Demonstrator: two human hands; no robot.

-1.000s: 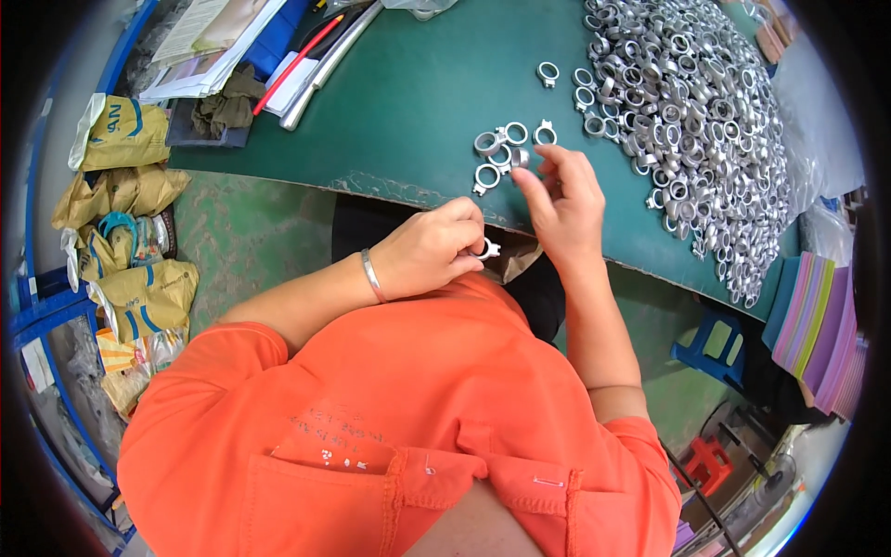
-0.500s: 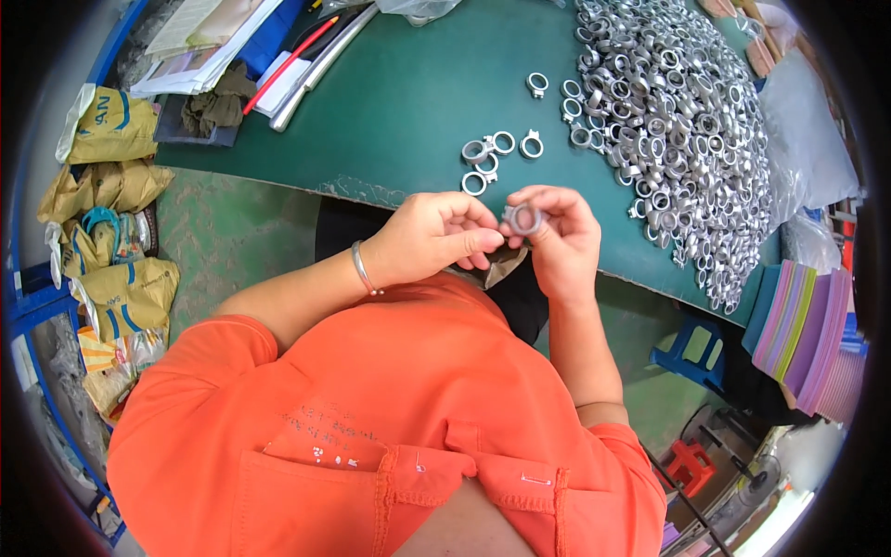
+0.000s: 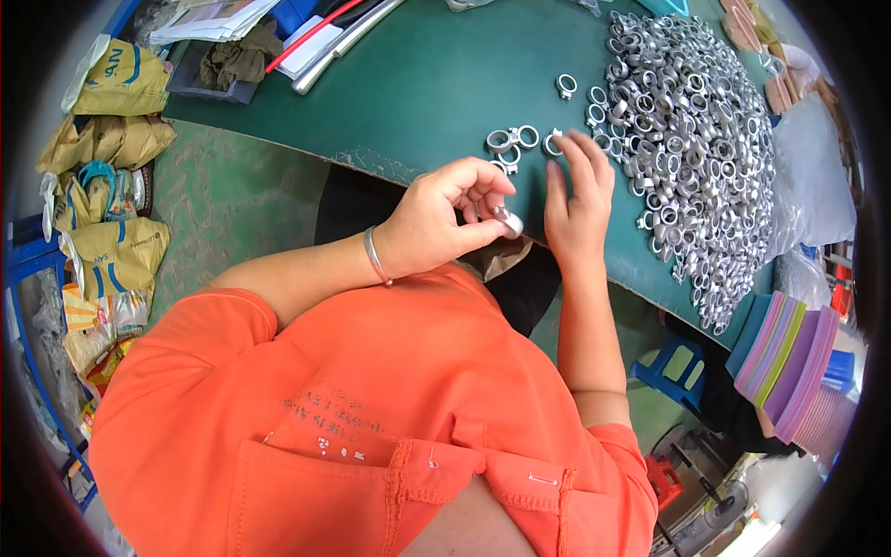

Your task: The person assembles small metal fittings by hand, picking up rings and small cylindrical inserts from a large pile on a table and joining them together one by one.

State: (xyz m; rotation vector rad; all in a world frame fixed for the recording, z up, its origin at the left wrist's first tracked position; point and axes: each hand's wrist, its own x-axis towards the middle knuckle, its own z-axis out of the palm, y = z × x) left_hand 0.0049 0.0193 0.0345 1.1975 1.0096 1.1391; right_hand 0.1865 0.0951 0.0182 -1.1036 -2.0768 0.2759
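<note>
My left hand [image 3: 444, 215] is closed, pinching a small silver metal ring clamp [image 3: 508, 221] between thumb and fingers just off the table's near edge. To its right, my right hand [image 3: 580, 200] is raised over the edge with fingers and thumb apart and nothing seen in them. Its slightly blurred fingertips are beside a single ring clamp [image 3: 553, 143] on the table, partly covering it. A small cluster of ring clamps [image 3: 502, 141] lies left of those fingertips, its lower part hidden by my left hand.
On the green table [image 3: 418, 84], a large heap of ring clamps [image 3: 691, 139] covers the right side, and a lone ring clamp [image 3: 566, 86] lies left of it. A grey tray with cloth [image 3: 243, 58] is at the back left. Coloured stacked sheets [image 3: 784, 367] stand at the right.
The ring clamp near my right fingers is now held in my left hand alone. My right hand has opened and moved up toward the single clamp. The whole view has shifted somewhat.
</note>
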